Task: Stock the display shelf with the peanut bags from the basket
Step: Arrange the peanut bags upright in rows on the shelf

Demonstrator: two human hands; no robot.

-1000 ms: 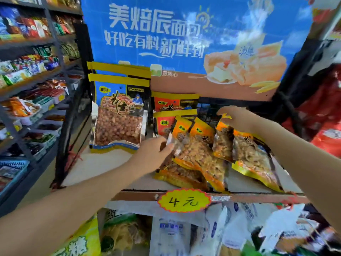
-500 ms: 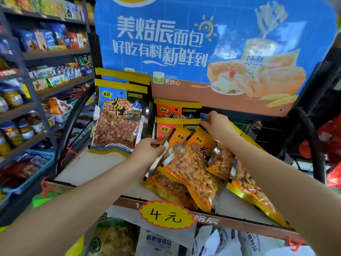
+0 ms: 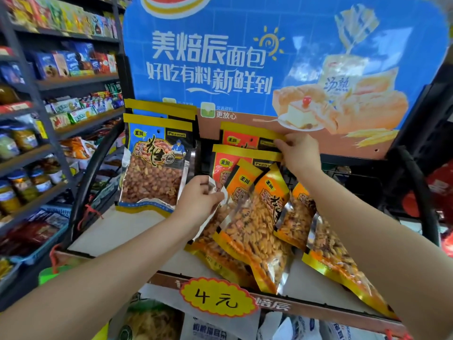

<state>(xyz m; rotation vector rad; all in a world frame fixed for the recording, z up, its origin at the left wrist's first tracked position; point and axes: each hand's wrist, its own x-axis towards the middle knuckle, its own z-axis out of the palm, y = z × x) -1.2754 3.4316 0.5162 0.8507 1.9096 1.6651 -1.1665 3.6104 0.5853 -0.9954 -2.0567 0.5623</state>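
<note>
The left hand pinches a leaning orange bag; the right hand grips the rear red bag. Loose orange bags could slide off the shelf's front edge.

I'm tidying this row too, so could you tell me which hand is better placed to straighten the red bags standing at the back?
Probably the right hand: its fingers already pinch the top edge of a red peanut bag, while the left hand holds an orange bag lower down.
</note>
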